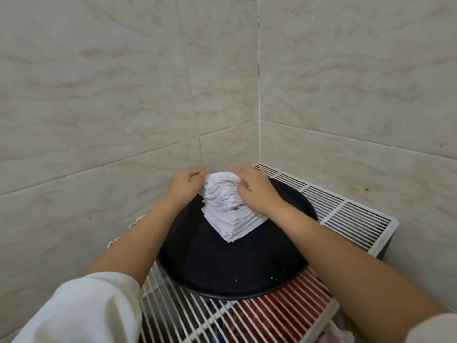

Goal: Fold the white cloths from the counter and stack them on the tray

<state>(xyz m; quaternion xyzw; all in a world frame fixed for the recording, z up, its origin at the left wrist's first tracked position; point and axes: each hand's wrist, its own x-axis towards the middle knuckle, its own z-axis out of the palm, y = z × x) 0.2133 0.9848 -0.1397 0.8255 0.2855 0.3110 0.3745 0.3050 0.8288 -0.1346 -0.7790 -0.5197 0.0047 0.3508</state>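
— Squaring up the pile, are you?

— Yes. From my head view, the stack of folded white cloths point(228, 211) sits on the round black tray point(222, 266), toward its far side. My left hand point(184, 185) has curled fingers pinching the upper cloths at the left edge; my right hand point(252, 188) lies over the top and right side, fingers bent round the layers.

— Much left?

— I judge it is nearly done: many cloths are stacked. No loose cloths or surface show, only a white wire rack point(346, 214) under the tray, so I cannot tell what remains.
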